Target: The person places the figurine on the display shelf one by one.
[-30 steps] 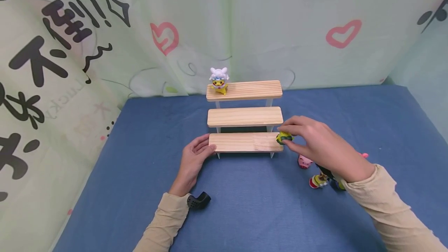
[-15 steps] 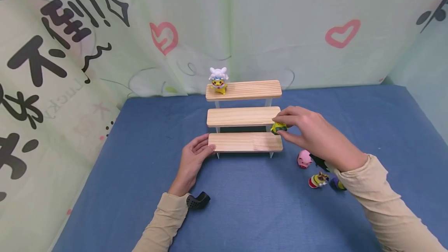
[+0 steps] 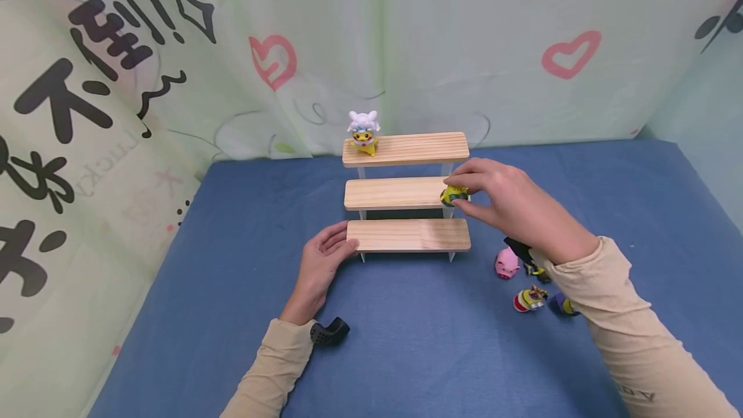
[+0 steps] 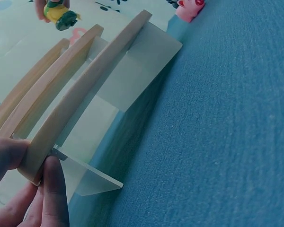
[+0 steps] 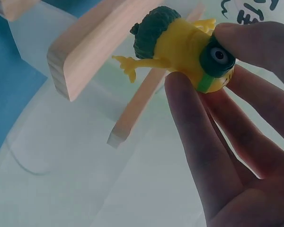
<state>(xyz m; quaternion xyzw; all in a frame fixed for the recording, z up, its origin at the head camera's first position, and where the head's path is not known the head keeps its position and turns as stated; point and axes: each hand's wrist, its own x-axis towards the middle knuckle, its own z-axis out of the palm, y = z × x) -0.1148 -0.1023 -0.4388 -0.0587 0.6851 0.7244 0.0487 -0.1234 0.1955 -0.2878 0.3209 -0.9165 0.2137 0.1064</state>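
Observation:
A wooden three-step display stand (image 3: pixel 400 236) with pale translucent supports stands on the blue cloth. My left hand (image 3: pixel 316 269) pinches the left end of its lowest board, thumb above and fingers below in the left wrist view. Between right thumb and fingertips, my right hand (image 3: pixel 511 205) holds a small yellow-and-green toy figurine (image 3: pixel 455 195) over the right end of the middle board. The right wrist view shows the figurine (image 5: pixel 180 42) tipped sideways, with a single goggled eye and a green base. A yellow figurine with a white hat (image 3: pixel 364 134) stands at the top board's left end.
Right of the stand, a pink pig figurine (image 3: pixel 507 263) sits on the blue cloth (image 3: pixel 418 340). Near it are a red-and-yellow figurine (image 3: pixel 529 298), a purple-and-yellow figurine (image 3: pixel 563 304) and another partly hidden by the right arm. A printed curtain (image 3: pixel 464 31) hangs behind the stand.
My right hand has moved up and left with the figurine, from the lowest board's right end to the middle board's. The left hand keeps its place on the stand.

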